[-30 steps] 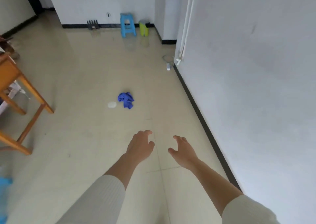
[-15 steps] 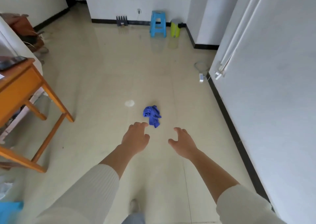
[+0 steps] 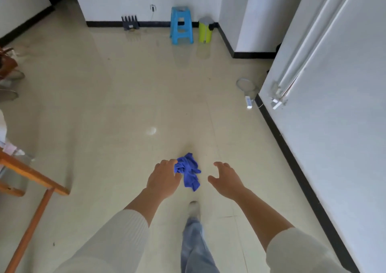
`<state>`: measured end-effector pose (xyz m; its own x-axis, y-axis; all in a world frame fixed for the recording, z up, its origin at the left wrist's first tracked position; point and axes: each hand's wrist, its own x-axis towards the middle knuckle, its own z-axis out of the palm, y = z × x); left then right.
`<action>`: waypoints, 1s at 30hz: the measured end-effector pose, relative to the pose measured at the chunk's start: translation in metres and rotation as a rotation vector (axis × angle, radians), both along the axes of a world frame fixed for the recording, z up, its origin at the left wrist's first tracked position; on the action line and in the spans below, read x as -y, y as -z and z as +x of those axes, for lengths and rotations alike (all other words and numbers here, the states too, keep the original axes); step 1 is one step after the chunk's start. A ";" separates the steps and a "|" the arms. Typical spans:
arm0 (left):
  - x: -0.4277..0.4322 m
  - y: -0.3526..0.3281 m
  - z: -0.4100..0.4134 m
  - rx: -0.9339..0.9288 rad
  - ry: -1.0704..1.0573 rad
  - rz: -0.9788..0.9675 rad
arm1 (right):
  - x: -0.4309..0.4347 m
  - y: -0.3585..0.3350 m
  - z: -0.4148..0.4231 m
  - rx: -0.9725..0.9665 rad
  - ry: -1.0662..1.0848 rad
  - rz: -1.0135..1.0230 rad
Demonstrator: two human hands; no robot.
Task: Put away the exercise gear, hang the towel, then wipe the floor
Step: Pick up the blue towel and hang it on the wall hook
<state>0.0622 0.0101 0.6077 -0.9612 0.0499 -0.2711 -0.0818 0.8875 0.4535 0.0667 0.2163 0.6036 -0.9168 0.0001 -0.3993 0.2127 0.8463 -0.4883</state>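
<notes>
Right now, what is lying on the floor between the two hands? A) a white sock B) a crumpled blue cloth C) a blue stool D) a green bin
B: a crumpled blue cloth lies on the floor between the left hand and right hand.

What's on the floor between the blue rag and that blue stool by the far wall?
Mostly bare floor. The head view shows only a small pale wet-looking spot between the blue rag and the blue stool, slightly left of a straight line.

A crumpled blue cloth (image 3: 189, 171) lies on glossy, smooth cream floor tiles (image 3: 104, 105). Beyond the cloth stand a shiny blue plastic stool (image 3: 181, 25) and a matt white wall (image 3: 344, 126); left, a varnished wooden frame (image 3: 31, 176).
</notes>
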 end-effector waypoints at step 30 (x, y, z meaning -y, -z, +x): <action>0.033 0.618 -0.385 0.384 -0.072 0.025 | 0.052 0.605 -0.368 0.372 0.098 -0.014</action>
